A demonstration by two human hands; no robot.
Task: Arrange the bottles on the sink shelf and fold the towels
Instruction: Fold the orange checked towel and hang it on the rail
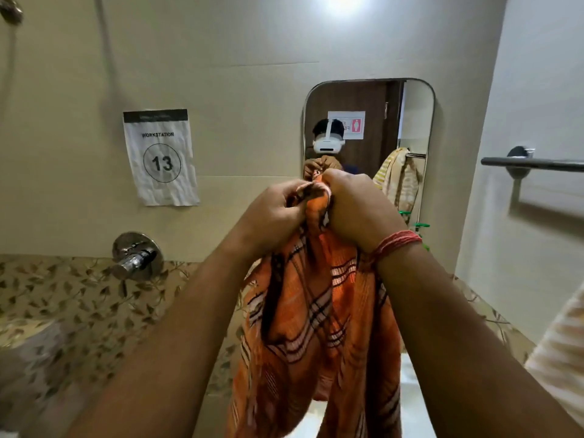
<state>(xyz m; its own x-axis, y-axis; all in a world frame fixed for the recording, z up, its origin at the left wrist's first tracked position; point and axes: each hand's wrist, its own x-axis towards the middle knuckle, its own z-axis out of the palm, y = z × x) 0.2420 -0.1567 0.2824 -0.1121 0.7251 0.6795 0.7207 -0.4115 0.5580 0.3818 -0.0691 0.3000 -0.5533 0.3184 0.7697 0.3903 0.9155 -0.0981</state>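
An orange checked towel (316, 317) hangs in front of me at chest height, its top edge bunched between both hands. My left hand (271, 213) pinches the top edge from the left. My right hand (357, 207), with a red thread band at the wrist, grips the same edge from the right, right beside the left hand. The towel's lower part drops out of the bottom of the view. No bottles or sink shelf can be seen; the towel and my arms hide what lies below.
A mirror (410, 121) hangs on the wall ahead and reflects a striped yellow towel (398, 175). A metal towel bar (534, 164) juts from the right wall. A wall tap (136, 257) and a workstation 13 sign (161, 156) are on the left.
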